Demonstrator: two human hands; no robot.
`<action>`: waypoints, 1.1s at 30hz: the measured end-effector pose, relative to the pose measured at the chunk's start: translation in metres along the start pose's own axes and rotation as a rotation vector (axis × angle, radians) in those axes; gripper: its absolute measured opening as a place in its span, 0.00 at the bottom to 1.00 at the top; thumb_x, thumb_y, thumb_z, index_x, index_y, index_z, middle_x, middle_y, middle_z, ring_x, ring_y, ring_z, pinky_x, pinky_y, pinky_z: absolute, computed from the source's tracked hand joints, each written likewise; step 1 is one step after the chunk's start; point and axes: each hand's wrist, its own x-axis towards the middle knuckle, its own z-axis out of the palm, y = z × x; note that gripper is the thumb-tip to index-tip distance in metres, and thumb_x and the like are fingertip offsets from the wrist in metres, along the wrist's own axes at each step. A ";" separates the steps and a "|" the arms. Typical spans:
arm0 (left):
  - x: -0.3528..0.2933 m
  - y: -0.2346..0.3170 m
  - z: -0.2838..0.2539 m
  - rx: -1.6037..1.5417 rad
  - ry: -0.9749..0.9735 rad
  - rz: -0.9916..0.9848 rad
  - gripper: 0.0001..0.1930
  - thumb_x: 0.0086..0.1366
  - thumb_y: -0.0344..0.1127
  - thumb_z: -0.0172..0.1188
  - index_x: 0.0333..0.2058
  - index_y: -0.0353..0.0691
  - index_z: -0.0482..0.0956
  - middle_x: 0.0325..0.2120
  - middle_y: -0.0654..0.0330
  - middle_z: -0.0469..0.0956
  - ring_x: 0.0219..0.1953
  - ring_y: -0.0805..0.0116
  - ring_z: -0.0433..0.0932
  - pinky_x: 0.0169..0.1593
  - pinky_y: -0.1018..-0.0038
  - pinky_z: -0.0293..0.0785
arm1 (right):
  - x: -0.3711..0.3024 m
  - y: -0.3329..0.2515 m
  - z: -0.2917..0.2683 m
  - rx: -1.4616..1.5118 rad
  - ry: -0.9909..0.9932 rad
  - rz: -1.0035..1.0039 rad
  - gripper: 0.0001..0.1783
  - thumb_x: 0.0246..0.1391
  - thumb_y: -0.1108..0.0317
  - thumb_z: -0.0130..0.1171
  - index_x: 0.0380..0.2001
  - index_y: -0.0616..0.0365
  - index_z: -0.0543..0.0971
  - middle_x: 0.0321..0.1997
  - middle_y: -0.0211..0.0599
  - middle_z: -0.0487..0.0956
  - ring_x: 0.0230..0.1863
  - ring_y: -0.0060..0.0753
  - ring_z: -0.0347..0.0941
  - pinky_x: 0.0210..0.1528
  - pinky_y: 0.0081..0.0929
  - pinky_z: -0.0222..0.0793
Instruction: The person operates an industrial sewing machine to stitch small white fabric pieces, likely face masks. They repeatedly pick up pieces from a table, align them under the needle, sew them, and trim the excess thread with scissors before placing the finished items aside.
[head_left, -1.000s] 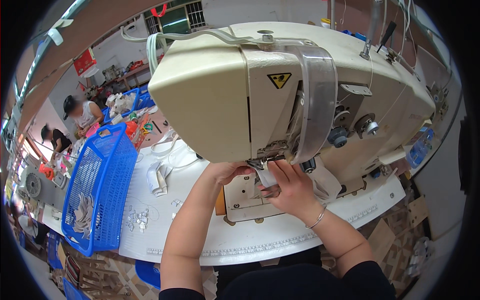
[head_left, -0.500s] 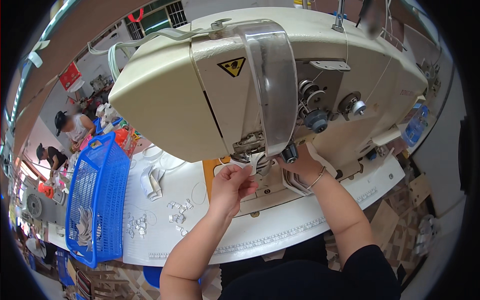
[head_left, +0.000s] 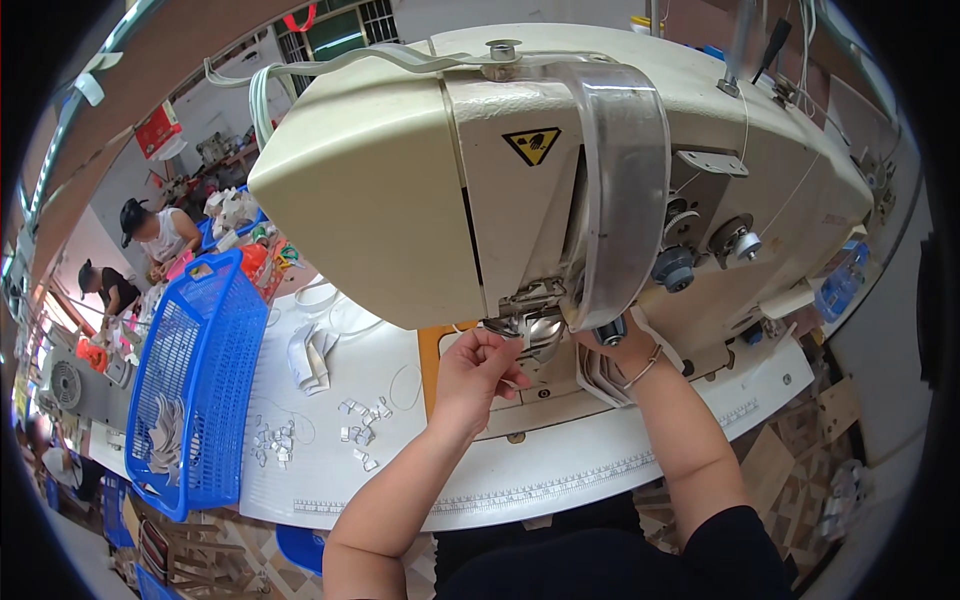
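A large cream sewing machine (head_left: 360, 215) fills the middle of the view. Just below its needle area (head_left: 530, 325), my left hand (head_left: 475, 375) is closed in a pinch, thumb against the fingers. Whatever lies between those fingertips is too small to make out. To the right, my right hand (head_left: 628, 352) reaches in under the machine arm, its fingers mostly hidden behind a dark knob (head_left: 610, 331). A bundle of folded white strips (head_left: 600, 385) lies under and against that hand; whether the fingers grip it does not show.
On the white table (head_left: 375, 480), several small white cut pieces (head_left: 360, 430) lie left of my forearm, near a folded white strip bunch (head_left: 310, 357). A blue basket (head_left: 215, 400) stands at the left edge. A clear curved guard (head_left: 625, 190) hangs before the needle. People work farther left.
The view has shifted, so the machine sits farther right. A white strip seen at my left fingertips earlier is no longer visible there. My right hand stays under the machine arm.
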 end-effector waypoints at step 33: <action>0.039 0.013 -0.016 -0.163 -0.067 0.025 0.09 0.58 0.25 0.53 0.38 0.41 0.73 0.29 0.64 0.77 0.27 0.77 0.75 0.27 0.84 0.73 | -0.076 0.192 -0.340 0.510 1.110 0.906 0.26 0.58 0.53 0.49 0.53 0.60 0.68 0.51 0.35 0.70 0.43 0.28 0.69 0.44 0.26 0.65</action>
